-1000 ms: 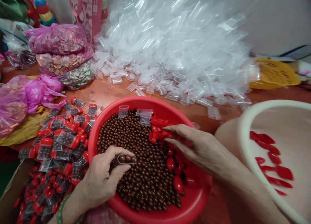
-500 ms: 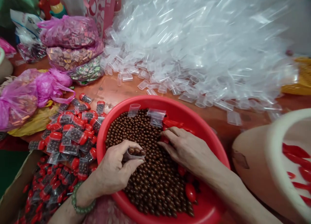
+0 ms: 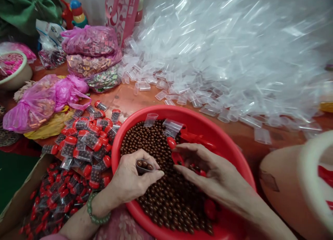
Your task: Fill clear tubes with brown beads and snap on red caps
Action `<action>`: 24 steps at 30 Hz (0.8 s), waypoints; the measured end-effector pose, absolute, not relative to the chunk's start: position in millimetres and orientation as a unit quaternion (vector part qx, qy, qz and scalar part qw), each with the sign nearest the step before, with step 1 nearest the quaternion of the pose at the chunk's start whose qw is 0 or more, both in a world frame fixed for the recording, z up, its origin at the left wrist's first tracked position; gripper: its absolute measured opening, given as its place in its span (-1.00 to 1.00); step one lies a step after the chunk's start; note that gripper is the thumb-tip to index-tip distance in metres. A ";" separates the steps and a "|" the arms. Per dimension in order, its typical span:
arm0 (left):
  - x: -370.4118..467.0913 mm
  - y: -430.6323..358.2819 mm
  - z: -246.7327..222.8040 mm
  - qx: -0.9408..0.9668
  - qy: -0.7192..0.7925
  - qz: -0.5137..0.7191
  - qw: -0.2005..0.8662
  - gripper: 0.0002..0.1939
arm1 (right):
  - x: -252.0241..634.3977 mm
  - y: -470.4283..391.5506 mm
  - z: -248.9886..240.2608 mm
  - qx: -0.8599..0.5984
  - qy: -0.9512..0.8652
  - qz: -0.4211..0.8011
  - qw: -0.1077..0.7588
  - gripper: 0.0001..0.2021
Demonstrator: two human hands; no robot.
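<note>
Fingers of the left hand (image 3: 132,179) grip a clear cup (image 3: 142,170) of brown balls (image 3: 143,163), uncapped, over a red tub (image 3: 177,110); the right hand (image 3: 221,172) curves around a red cap (image 3: 177,158), grip unclear; many capped cups (image 3: 84,146) lie left, empty cups (image 3: 197,73) heaped behind

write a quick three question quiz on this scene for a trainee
1. What does the left hand hold?
2. True or false: the loose brown balls lie in the cream bucket.
3. What colour are the pieces right by the right hand? (a) green (b) red (c) yellow

Key: 1. A clear container with brown balls in it. 2. False: they lie in the red basin. 3. b
</note>
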State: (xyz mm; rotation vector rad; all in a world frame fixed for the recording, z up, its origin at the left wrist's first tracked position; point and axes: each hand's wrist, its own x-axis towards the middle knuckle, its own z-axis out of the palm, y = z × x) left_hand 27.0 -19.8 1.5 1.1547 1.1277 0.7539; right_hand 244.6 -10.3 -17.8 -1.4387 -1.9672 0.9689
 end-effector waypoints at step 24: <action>27.9 -15.8 -4.2 0.451 0.456 0.359 0.678 -0.81 | 213.0 1.0 10.8 -0.394 -0.782 0.361 0.320 -0.73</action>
